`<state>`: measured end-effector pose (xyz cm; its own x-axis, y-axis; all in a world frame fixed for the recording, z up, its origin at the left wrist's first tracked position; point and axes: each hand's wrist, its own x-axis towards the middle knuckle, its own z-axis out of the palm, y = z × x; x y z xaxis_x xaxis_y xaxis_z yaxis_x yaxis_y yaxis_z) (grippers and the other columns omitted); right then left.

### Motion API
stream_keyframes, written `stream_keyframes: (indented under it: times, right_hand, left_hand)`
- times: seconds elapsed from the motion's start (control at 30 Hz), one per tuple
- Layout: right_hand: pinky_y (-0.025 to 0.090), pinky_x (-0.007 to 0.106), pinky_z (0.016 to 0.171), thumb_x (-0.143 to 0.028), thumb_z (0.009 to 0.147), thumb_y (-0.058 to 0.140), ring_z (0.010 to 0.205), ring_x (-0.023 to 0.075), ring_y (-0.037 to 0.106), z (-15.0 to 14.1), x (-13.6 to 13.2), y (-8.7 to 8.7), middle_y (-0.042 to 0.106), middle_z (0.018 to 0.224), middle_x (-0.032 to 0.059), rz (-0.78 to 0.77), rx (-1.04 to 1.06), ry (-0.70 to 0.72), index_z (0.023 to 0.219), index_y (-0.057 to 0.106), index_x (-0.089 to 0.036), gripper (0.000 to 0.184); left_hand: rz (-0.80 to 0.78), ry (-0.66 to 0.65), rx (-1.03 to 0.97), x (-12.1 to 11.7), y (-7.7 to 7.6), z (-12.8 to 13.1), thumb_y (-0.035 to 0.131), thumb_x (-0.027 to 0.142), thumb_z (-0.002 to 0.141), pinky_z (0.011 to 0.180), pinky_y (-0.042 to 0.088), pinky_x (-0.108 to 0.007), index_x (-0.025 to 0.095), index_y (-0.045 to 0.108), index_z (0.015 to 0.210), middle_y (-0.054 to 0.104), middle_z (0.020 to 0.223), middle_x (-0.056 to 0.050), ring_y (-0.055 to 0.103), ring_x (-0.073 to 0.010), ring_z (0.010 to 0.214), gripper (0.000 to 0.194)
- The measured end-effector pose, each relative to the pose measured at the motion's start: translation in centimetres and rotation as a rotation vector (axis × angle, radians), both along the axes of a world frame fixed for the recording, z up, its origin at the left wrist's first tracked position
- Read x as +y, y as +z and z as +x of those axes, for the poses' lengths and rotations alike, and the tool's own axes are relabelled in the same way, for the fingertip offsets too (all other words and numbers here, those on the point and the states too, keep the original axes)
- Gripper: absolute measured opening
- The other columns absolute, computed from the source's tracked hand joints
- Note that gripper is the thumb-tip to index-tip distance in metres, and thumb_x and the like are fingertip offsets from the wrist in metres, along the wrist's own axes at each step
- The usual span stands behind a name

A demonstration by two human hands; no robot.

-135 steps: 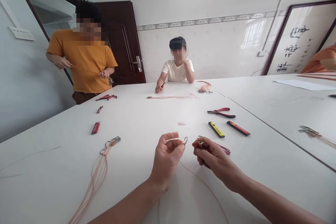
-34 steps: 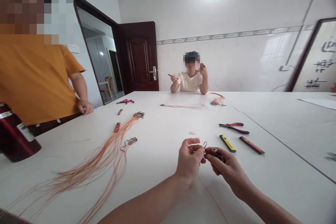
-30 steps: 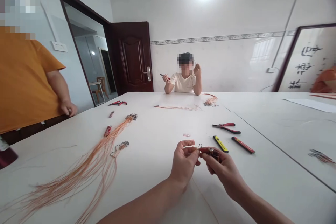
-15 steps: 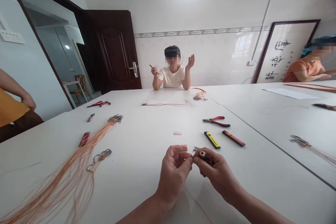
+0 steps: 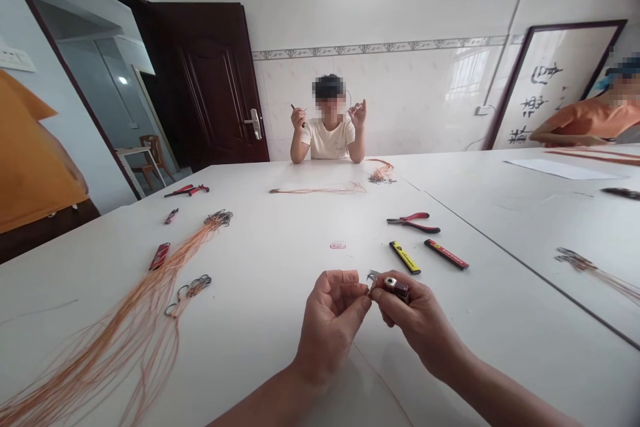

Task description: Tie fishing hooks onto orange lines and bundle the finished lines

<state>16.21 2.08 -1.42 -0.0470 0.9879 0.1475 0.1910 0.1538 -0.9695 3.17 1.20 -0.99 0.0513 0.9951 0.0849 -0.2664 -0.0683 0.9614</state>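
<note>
My left hand (image 5: 333, 317) is closed in a pinch over the table, its thumb and fingertips meeting those of my right hand. A thin orange fishing line (image 5: 383, 380) runs down from beneath it toward the front edge. My right hand (image 5: 413, 310) is closed around a dark brown-handled tool (image 5: 399, 289) with a round metal end. Small grey metal tips, apparently a fish hook (image 5: 372, 275), stick up between the two hands. The exact point where the line meets the hook is hidden by my fingers.
Bundles of hooks on orange line (image 5: 187, 250) lie to the left; another hook bundle (image 5: 575, 259) is at right. Beyond my hands are red-handled pliers (image 5: 415, 221), a yellow lighter (image 5: 405, 257) and a red-black lighter (image 5: 447, 254). A person (image 5: 329, 137) sits opposite.
My hands keep the same pinch, with only a slight shift of the fingers and tool. The view has tilted down a little. The person opposite has lowered a raised hand.
</note>
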Motion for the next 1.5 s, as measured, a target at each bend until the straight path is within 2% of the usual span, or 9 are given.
stream_keyframes:
  times: [0.1, 0.33, 0.63, 0.9, 1.07, 1.2, 1.37, 1.5]
  right_hand:
    - [0.028, 0.023, 0.049, -0.031, 0.073, 0.05, 0.049, 0.0089, 0.038, 0.14, -0.06, -0.19, 0.041, 0.048, -0.0041, 0.008, -0.001, 0.004, 0.068, 0.053, -0.017, 0.015]
    - [0.03, 0.022, 0.05, -0.032, 0.072, 0.052, 0.05, 0.0087, 0.038, 0.27, -0.41, -0.01, 0.04, 0.049, -0.004, -0.011, 0.077, 0.028, 0.07, 0.055, -0.017, 0.015]
    - [0.03, 0.023, 0.051, -0.032, 0.075, 0.05, 0.051, 0.0086, 0.037, 0.11, -0.51, 0.16, 0.041, 0.05, -0.0051, -0.114, 0.187, 0.159, 0.072, 0.053, -0.019, 0.014]
    - [0.028, 0.023, 0.05, -0.033, 0.075, 0.052, 0.05, 0.009, 0.036, 0.14, -0.43, 0.48, 0.039, 0.049, -0.0051, -0.089, 0.191, 0.146, 0.071, 0.052, -0.018, 0.015]
    - [0.028, 0.023, 0.05, -0.033, 0.075, 0.051, 0.05, 0.0089, 0.036, 0.06, -0.57, 0.56, 0.039, 0.049, -0.005, -0.098, 0.198, 0.151, 0.071, 0.052, -0.018, 0.016]
    - [0.029, 0.022, 0.05, -0.033, 0.077, 0.05, 0.051, 0.0087, 0.036, 0.0, -0.57, 0.57, 0.04, 0.05, -0.0049, -0.108, 0.18, 0.186, 0.069, 0.05, -0.019, 0.016]
    - [0.036, 0.023, 0.056, -0.034, 0.077, 0.051, 0.058, 0.0089, 0.042, 0.09, -0.42, 0.37, 0.05, 0.069, -0.001, -0.085, 0.227, 0.223, 0.073, 0.052, -0.018, 0.017]
    - [0.04, 0.025, 0.06, -0.036, 0.077, 0.051, 0.06, 0.0099, 0.046, 0.16, -0.42, 0.28, 0.05, 0.07, 0.0003, -0.104, 0.23, 0.236, 0.073, 0.052, -0.018, 0.019]
  left_hand:
    - [0.021, 0.047, 0.013, -0.02, 0.03, 0.23, 0.068, 0.019, 0.064, 0.067, 0.045, -0.024, 0.018, 0.053, 0.086, 0.061, 0.072, 0.0, 0.058, -0.0116, 0.07, 0.026]
    - [0.07, 0.084, 0.056, -0.31, -0.13, 0.44, 0.065, 0.02, 0.067, 0.069, 0.047, -0.025, 0.019, 0.05, 0.089, 0.063, 0.075, -0.001, 0.059, -0.0115, 0.072, 0.027]
    - [0.077, 0.135, 0.063, -0.44, -0.05, 0.17, 0.066, 0.019, 0.066, 0.069, 0.048, -0.026, 0.019, 0.049, 0.087, 0.065, 0.075, -0.001, 0.061, -0.0122, 0.071, 0.027]
    - [0.037, 0.17, 0.071, -0.44, 0.2, 0.22, 0.068, 0.022, 0.064, 0.07, 0.049, -0.029, 0.019, 0.05, 0.088, 0.066, 0.073, -0.002, 0.062, -0.0137, 0.071, 0.031]
    - [0.064, 0.167, 0.07, -0.51, 0.23, 0.21, 0.067, 0.022, 0.065, 0.068, 0.047, -0.027, 0.019, 0.05, 0.087, 0.065, 0.072, -0.001, 0.061, -0.0134, 0.07, 0.028]
    - [0.072, 0.155, 0.043, -0.53, 0.14, 0.15, 0.066, 0.021, 0.066, 0.069, 0.047, -0.026, 0.02, 0.048, 0.088, 0.065, 0.072, 0.001, 0.06, -0.0114, 0.069, 0.028]
    - [0.054, 0.148, 0.001, -0.56, 0.3, 0.18, 0.066, 0.021, 0.064, 0.071, 0.047, -0.028, 0.019, 0.049, 0.089, 0.065, 0.07, 0.001, 0.061, -0.0118, 0.066, 0.03]
    - [0.026, 0.156, -0.024, -0.65, 0.44, 0.26, 0.067, 0.021, 0.063, 0.067, 0.047, -0.027, 0.019, 0.049, 0.088, 0.065, 0.068, 0.002, 0.061, -0.0114, 0.064, 0.031]
